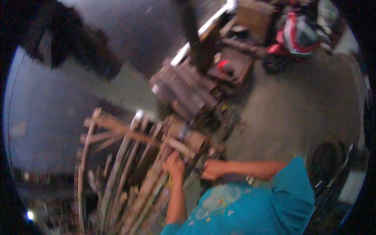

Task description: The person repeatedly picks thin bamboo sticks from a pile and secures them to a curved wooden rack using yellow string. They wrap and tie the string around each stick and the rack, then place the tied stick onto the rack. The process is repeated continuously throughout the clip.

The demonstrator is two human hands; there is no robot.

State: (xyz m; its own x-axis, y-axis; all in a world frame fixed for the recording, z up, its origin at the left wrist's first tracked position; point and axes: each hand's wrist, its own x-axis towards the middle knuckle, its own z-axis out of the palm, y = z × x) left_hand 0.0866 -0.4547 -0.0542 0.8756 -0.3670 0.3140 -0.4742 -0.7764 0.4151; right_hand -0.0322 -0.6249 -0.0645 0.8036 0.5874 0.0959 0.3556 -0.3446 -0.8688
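Note:
Motion blur smears the whole picture. My left hand (174, 163) reaches forward to the near edge of a wooden bench top (188, 140), beside a reddish-brown piece (168, 152). Its fingers are too blurred to show whether they grip that piece. Close in front of my teal shirt (250, 207), my right hand (213, 169) looks closed like a fist. What it holds, if anything, cannot be made out. A pale wooden strip (181, 147) lies across the bench top, near a small greyish object (183, 132).
Long wooden strips (117, 172) and a wooden frame (117, 129) stand on the left. Beyond the bench lie stacked dark boards (184, 88) and a low table (235, 64) bearing a red item. A red-and-white motorbike (291, 37) stands far right on the floor (301, 105).

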